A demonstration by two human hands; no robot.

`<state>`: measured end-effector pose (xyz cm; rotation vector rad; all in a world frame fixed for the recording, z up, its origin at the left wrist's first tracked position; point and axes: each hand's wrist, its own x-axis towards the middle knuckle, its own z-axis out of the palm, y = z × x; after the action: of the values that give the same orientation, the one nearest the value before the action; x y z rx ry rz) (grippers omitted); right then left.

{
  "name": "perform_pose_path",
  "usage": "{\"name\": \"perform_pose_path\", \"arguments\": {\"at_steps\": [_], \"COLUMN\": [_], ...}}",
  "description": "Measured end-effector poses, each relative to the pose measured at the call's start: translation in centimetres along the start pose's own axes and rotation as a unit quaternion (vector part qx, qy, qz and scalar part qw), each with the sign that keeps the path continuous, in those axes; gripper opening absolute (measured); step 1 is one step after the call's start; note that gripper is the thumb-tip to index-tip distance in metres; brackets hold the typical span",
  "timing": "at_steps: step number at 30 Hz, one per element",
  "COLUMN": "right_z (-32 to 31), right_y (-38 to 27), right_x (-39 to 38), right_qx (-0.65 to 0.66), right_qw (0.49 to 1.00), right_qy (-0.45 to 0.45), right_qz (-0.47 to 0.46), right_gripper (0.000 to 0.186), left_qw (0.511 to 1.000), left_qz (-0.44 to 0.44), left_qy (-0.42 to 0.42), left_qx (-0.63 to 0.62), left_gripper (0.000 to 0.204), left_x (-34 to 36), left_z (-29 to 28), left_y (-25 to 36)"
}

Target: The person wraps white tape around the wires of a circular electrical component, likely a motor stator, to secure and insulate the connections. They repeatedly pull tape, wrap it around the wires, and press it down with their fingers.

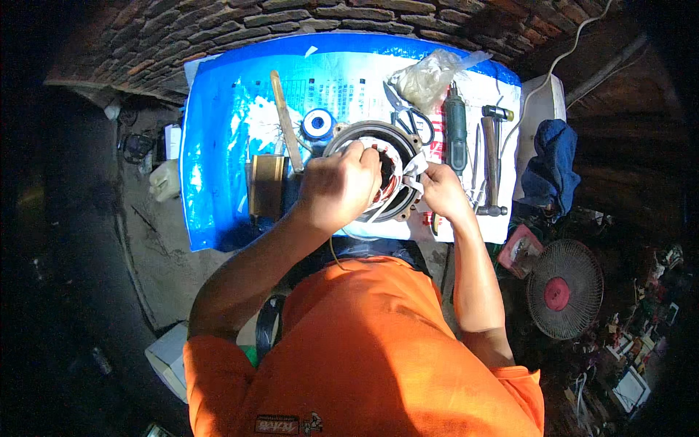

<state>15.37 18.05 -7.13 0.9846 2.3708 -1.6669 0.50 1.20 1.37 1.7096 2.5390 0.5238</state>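
Observation:
A round motor stator housing with a dark metal rim sits on the table in front of me. Inside its ring show copper windings and white insulation. My left hand reaches over the housing's left side, its fingers bent and pressed together at the windings; whatever they grip is hidden. On the right edge of the housing, my right hand pinches a white tape strip, which lies partly over the rim. A pale lead runs out across the housing's near edge.
Left of the housing are a wire spool, a flat wooden stick and a brownish metal block. To the right lie scissors, a plastic bag, a green rotary tool and a hammer. A fan stands beyond the table.

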Motion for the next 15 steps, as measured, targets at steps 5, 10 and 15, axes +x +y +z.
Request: {"name": "perform_pose_path", "arguments": {"at_steps": [5,10,15], "right_z": [-0.3,0.5,0.2], "right_y": [-3.2,-2.9,-2.6], "right_x": [-2.0,-3.2,-3.7], "right_qx": [-0.032,-0.031,-0.02], "right_qw": [0.998,0.994,0.994], "right_qy": [0.052,0.098,0.089], "right_qz": [0.001,-0.034,-0.054], "right_gripper": [0.028,0.026,0.028], "left_qw": [1.0,0.977,0.967], "left_qz": [-0.002,-0.118,-0.153], "left_qy": [-0.012,-0.11,-0.176], "left_qx": [-0.015,-0.14,-0.101], "left_gripper": [0.017,0.021,0.02], "left_x": [0.2,1.4,2.0], "left_z": [0.0,0.6,1.5], "left_y": [0.0,0.9,0.8]}}
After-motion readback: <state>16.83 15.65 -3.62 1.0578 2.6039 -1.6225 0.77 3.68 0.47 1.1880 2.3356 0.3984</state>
